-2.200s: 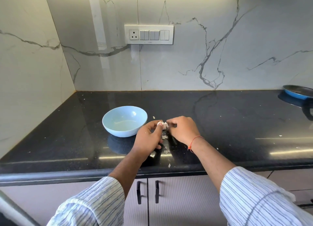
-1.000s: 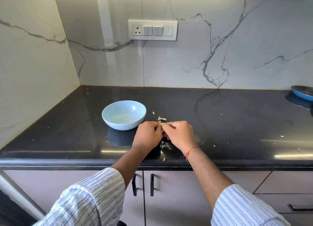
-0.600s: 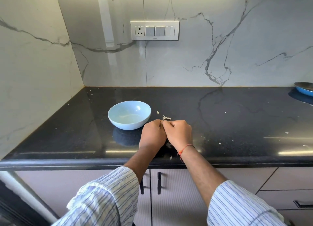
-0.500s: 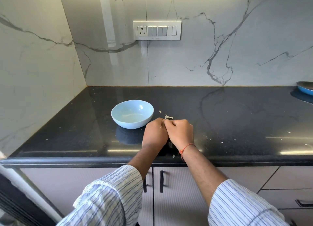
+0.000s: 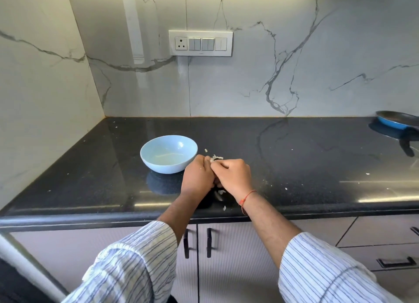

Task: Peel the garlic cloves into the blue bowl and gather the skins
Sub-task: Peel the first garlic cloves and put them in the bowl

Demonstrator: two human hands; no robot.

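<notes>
A light blue bowl (image 5: 169, 154) stands on the black counter, just left of my hands. My left hand (image 5: 197, 178) and my right hand (image 5: 233, 174) are pressed together with curled fingers, pinching a garlic clove between them; the clove is almost wholly hidden. A scrap of white skin (image 5: 216, 158) lies just beyond my fingertips. More skin bits (image 5: 221, 192) lie on the counter under my hands, near the front edge. The bowl's inside looks pale; I cannot tell what lies in it.
The black counter (image 5: 294, 166) runs right to a blue pan (image 5: 396, 122) at the far right edge. Small white flecks dot the counter. Marble walls close the left and back, with a switch panel (image 5: 200, 43) above. Cabinet doors sit below the front edge.
The clove, visible between my fingertips 2.2 s ago, is now buried between both hands. My hands drew closer together. The camera shifted a little.
</notes>
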